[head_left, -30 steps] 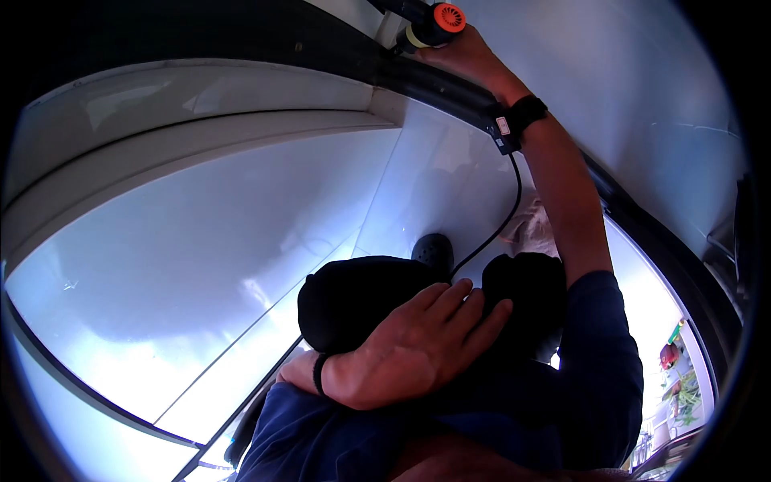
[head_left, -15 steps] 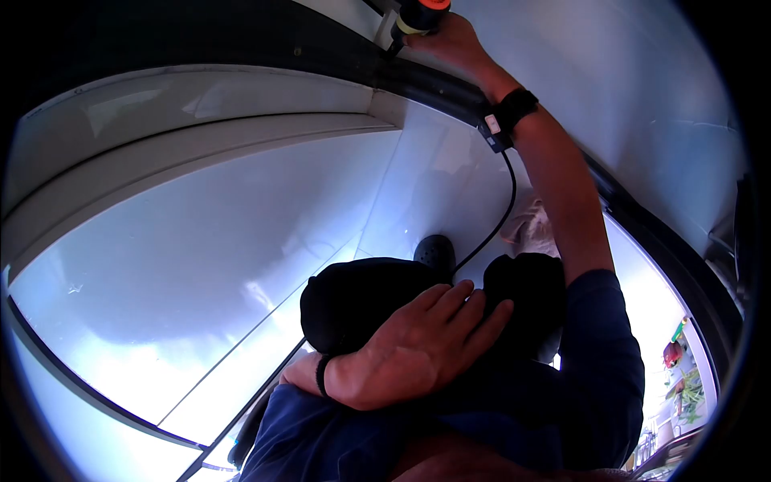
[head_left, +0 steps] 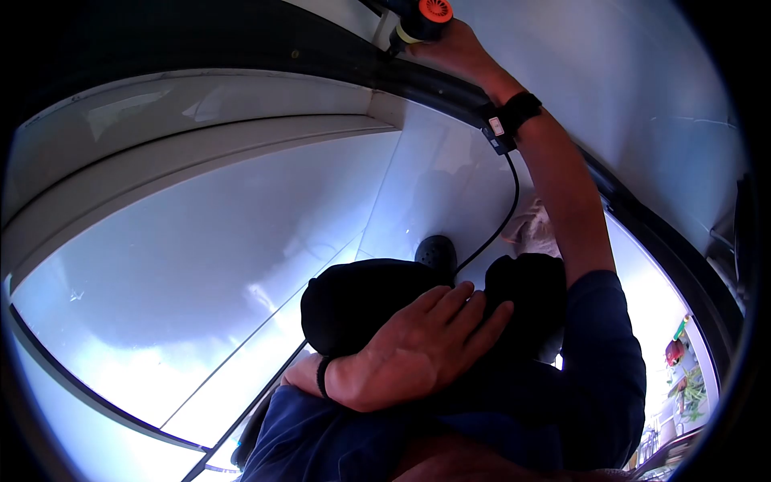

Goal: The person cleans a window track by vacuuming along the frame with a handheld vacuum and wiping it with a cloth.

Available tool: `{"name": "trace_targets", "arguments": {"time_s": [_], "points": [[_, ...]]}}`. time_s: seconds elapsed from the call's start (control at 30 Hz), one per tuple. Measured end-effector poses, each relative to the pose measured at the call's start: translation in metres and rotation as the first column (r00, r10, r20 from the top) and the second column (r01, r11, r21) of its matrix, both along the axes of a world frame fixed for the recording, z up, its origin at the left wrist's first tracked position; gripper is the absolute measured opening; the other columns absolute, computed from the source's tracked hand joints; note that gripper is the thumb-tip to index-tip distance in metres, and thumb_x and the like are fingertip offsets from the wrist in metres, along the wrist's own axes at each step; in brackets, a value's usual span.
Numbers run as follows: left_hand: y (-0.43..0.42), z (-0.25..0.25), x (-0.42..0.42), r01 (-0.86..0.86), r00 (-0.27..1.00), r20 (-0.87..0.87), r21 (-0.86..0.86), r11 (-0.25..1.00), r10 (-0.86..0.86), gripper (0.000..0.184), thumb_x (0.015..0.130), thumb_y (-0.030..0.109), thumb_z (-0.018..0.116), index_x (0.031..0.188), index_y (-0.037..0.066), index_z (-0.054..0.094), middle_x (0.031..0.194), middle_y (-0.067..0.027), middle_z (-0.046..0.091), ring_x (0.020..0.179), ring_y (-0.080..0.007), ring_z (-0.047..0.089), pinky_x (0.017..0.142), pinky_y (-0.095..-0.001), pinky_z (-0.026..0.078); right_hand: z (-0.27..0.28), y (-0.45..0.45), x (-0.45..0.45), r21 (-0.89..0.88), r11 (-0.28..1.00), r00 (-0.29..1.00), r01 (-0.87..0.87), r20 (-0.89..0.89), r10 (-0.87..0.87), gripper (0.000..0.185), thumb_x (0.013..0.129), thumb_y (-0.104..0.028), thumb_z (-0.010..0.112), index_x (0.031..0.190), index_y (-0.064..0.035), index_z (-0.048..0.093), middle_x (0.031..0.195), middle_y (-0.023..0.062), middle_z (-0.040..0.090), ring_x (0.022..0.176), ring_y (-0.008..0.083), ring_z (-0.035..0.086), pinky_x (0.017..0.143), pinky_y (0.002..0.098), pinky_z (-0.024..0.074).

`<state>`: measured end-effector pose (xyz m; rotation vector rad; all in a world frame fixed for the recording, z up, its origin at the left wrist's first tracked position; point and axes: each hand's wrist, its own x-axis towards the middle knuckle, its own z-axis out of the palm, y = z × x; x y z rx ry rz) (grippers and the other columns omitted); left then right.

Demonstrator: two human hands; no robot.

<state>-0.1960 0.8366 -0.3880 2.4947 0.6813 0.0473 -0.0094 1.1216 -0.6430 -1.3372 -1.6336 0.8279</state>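
My right hand [head_left: 456,52] is reached far out at the top, closed around a power drill [head_left: 420,26]. The drill has a dark body, a pale yellow band and an orange round vent. Its dark tip points down at a black frame strip [head_left: 430,84]; whether they touch I cannot tell. My left hand [head_left: 409,345] rests flat over my dark-clothed lap, fingers stretched out and holding nothing.
A black strap with a small device [head_left: 499,132] sits on my right wrist, its cable [head_left: 510,197] running down towards my legs. A pale panelled surface [head_left: 217,233] spreads to the left. One dark clog [head_left: 436,253] shows below; plants [head_left: 689,394] stand at the far right.
The drill has tilted slightly, so more of its orange vent shows. My right wrist has shifted a little; my left hand has stayed in place.
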Motion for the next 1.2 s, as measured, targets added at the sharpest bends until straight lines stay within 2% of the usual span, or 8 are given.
{"name": "trace_targets", "arguments": {"time_s": [0.1,0.33,0.63,0.8,0.9,0.97,1.07,1.2], "points": [[0.004,0.006,0.004,0.014,1.0,-0.025,0.005,1.0,-0.014,0.046,0.09,0.011,0.07,0.135,0.007,0.063,0.114,-0.0166,0.07,0.11,-0.0316,0.071,0.091,-0.0387,0.06,0.0,0.002,-0.003,-0.064,0.997,0.999,0.05,-0.005,-0.051,0.054,0.076,-0.041,0.08,0.12,-0.0116,0.071,0.107,0.0154,0.076,0.101,0.0318,0.073,0.093,0.0382,0.0557],[-0.004,-0.02,-0.013,0.0,1.0,0.017,0.022,1.0,0.0,0.047,0.089,0.013,0.071,0.135,0.007,0.064,0.113,-0.0165,0.07,0.109,-0.0313,0.071,0.091,-0.0386,0.06,0.001,0.005,0.02,-0.057,0.998,0.973,-0.005,0.232,0.018,0.052,0.074,-0.038,0.083,0.118,-0.0107,0.073,0.109,0.0155,0.077,0.103,0.0309,0.073,0.095,0.0387,0.0551],[0.029,-0.014,-0.004,0.021,1.0,-0.019,-0.016,1.0,-0.021,0.045,0.088,0.017,0.073,0.132,0.007,0.066,0.112,-0.0166,0.07,0.108,-0.0312,0.071,0.092,-0.0382,0.059,-0.034,-0.01,0.01,-0.113,0.993,0.997,0.042,-0.056,-0.049,0.057,0.074,-0.038,0.086,0.121,-0.0109,0.071,0.113,0.0116,0.076,0.108,0.0282,0.072,0.101,0.0359,0.0539],[0.036,-0.046,-0.023,-0.001,1.0,0.021,-0.062,0.998,0.003,0.047,0.087,0.021,0.075,0.131,0.006,0.067,0.114,-0.0161,0.069,0.111,-0.0314,0.069,0.093,-0.0393,0.058,-0.036,-0.018,0.037,-0.184,0.982,0.987,0.035,0.159,-0.005,0.054,0.076,-0.026,0.089,0.123,-0.0076,0.07,0.11,0.0103,0.075,0.101,0.0238,0.072,0.098,0.0334,0.0537],[0.047,-0.065,-0.033,0.03,0.999,0.046,-0.12,0.992,-0.025,0.051,0.088,0.012,0.06,0.137,0.0,0.06,0.116,-0.0191,0.067,0.113,-0.0326,0.065,0.096,-0.039,0.053,-0.061,-0.025,0.055,-0.182,0.983,0.991,0.028,0.134,-0.004,0.053,0.079,-0.027,0.087,0.124,-0.007,0.069,0.112,0.0124,0.074,0.105,0.0257,0.069,0.095,0.0378,0.0541],[0.053,-0.075,-0.037,0.009,0.999,0.045,-0.072,0.997,-0.005,0.048,0.087,0.022,0.076,0.132,0.008,0.066,0.115,-0.0151,0.069,0.112,-0.0311,0.069,0.093,-0.0396,0.058,-0.061,-0.032,0.067,-0.235,0.971,0.992,0.046,0.129,-0.016,0.054,0.079,-0.028,0.087,0.125,-0.0072,0.068,0.113,0.0128,0.073,0.106,0.0265,0.069,0.095,0.039,0.0539],[0.067,-0.091,-0.043,0.023,0.999,0.041,-0.065,0.998,-0.02,0.049,0.087,0.023,0.076,0.133,0.008,0.066,0.115,-0.0148,0.069,0.112,-0.0311,0.069,0.094,-0.0396,0.058,-0.078,-0.033,0.082,-0.32,0.942,0.99,0.098,0.132,-0.058,0.057,0.079,-0.029,0.087,0.127,-0.0075,0.067,0.113,0.013,0.073,0.107,0.0276,0.067,0.095,0.04,0.0533],[0.071,-0.092,-0.038,0.038,0.999,0.035,-0.056,0.998,-0.037,0.05,0.087,0.024,0.076,0.133,0.009,0.065,0.116,-0.0148,0.07,0.113,-0.0314,0.069,0.095,-0.0397,0.059,-0.098,-0.03,0.094,-0.283,0.956,0.995,0.077,-0.044,-0.093,0.057,0.08,-0.029,0.087,0.127,-0.0059,0.066,0.114,0.0116,0.072,0.107,0.0259,0.067,0.097,0.0392,0.0524]]}}
